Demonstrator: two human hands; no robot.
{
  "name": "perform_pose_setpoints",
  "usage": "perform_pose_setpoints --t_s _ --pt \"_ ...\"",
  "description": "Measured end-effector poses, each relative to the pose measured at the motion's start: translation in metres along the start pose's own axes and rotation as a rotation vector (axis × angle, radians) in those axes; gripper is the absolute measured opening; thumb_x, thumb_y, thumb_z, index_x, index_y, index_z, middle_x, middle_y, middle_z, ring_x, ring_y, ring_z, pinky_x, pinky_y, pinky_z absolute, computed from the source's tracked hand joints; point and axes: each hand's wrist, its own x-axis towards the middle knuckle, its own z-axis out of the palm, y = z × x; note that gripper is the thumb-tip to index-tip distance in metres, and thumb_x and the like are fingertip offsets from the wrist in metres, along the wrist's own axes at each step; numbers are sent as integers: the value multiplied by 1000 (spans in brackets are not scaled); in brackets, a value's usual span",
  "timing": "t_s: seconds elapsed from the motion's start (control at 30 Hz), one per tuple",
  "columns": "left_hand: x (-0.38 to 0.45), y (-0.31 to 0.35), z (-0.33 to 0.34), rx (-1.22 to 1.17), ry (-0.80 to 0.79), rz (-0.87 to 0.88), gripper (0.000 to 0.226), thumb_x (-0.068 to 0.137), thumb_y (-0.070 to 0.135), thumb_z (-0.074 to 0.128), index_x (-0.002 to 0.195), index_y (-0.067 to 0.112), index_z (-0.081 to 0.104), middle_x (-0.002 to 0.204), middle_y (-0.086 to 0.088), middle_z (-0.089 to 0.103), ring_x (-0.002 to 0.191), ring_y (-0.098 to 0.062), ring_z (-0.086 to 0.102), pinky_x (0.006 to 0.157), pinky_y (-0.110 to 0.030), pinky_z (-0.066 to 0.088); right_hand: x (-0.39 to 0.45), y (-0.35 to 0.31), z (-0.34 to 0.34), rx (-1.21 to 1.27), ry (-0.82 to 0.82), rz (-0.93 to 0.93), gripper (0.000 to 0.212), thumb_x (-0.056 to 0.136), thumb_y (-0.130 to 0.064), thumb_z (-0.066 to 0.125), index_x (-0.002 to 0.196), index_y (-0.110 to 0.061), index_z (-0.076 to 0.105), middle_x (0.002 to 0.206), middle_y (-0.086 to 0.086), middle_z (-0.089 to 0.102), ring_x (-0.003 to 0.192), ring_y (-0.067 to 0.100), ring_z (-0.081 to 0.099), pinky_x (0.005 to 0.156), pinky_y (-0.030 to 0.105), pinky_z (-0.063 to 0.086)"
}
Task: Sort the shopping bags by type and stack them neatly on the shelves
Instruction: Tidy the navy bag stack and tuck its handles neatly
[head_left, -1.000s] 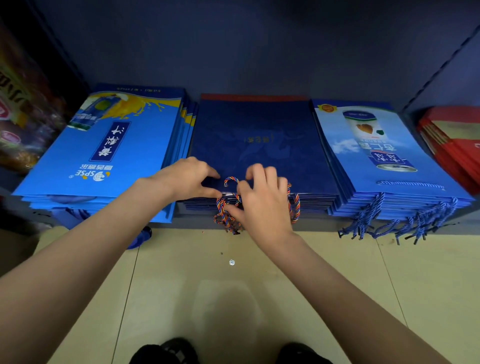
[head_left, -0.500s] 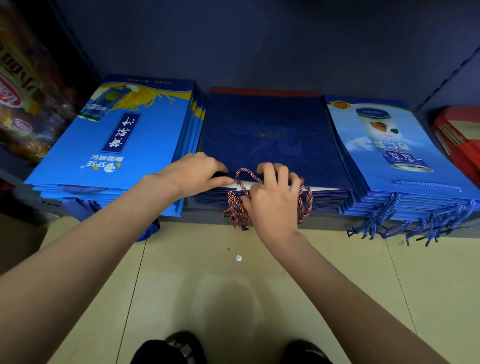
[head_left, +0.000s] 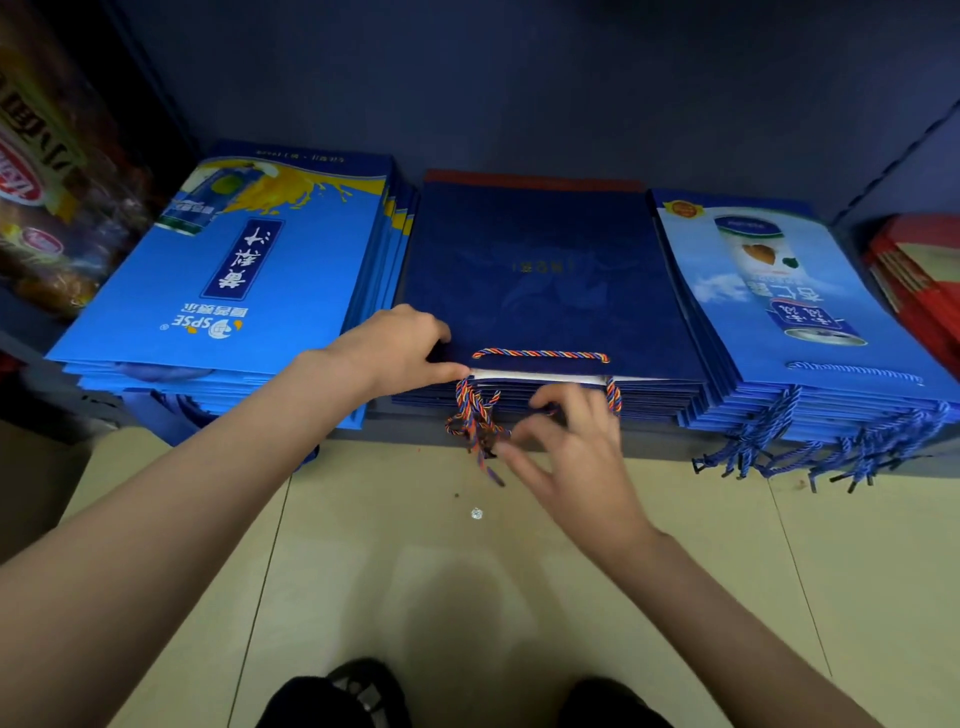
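On the low shelf (head_left: 649, 441), three stacks of flat paper bags lay side by side: bright blue juice bags (head_left: 234, 291) at left, navy bags (head_left: 540, 280) in the middle, sky-blue bags (head_left: 769, 301) at right, with red bags (head_left: 919, 275) beyond. All lay with long axes running front to back, handles toward the person crouched before them. The left hand (head_left: 400, 348) pinched the near left corner of the top navy bag, thumb under its front edge, fingers curled on top. The right hand (head_left: 571, 441), fingers loosely spread and grasping nothing, hovered just off the stack's front edge, beside the dangling braided cords (head_left: 475, 421). One multicoloured handle (head_left: 540, 354) lay flat across the top bag. The navy stack sat directly ahead of both hands, and tidying its loose cords looked likeliest next.
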Motion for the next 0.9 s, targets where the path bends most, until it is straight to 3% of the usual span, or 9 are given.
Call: perform_pose_setpoints --t_s 0.13,0.3,0.4,0.53,0.67,0.77,0.9 --pt "-1 19 -5 -78 90 88 59 89 43 56 139 16 41 135 -7 52 125 -26 46 102 -37 39 5 27 -22 169 110 350 12 85 -22 66 88 -11 65 96 1 49 92 25 53 85 33 42" --pt "11 64 14 6 77 145 57 93 45 47 144 26 30 151 -4 27 138 -29 23 110 -49 27 5 34 -22 310 179 576 27 80 -18 73 91 -16 48 93 5 57 70 14 58 74 33 50" --pt "16 75 24 55 94 75 54 93 46 45 143 32 28 151 -4 23 138 -32 19 108 -54 24 10 29 -13 294 190 554 25 82 -6 66 90 -18 46 84 2 58 71 19 58 72 36 51" --pt "19 75 24 -5 71 59 52 94 46 46 142 33 31 151 -3 23 138 -32 18 109 -55 22 7 34 -22 349 165 538 8 88 -3 60 94 -7 61 78 0 63 68 20 65 71 37 54" --pt "20 76 28 11 51 36 51 94 45 45 141 32 31 151 -3 22 138 -33 18 109 -57 22 -2 42 -36 265 -21 441 6 89 -6 58 93 -8 62 74 3 68 60 21 65 68 41 55" --pt "20 75 27 28 52 65 53 94 48 42 143 30 29 153 -4 22 139 -33 18 110 -55 23 -2 43 -44 38 -171 410 7 88 -22 62 90 -15 61 77 4 70 74 28 66 71 37 52" --pt "15 35 7 -124 72 118 64 83 51 59 138 25 41 143 -6 40 133 -32 33 108 -47 30 20 50 -64 -45 72 243 20 80 -27 72 87 -8 67 89 9 68 87 33 60 76 36 48"
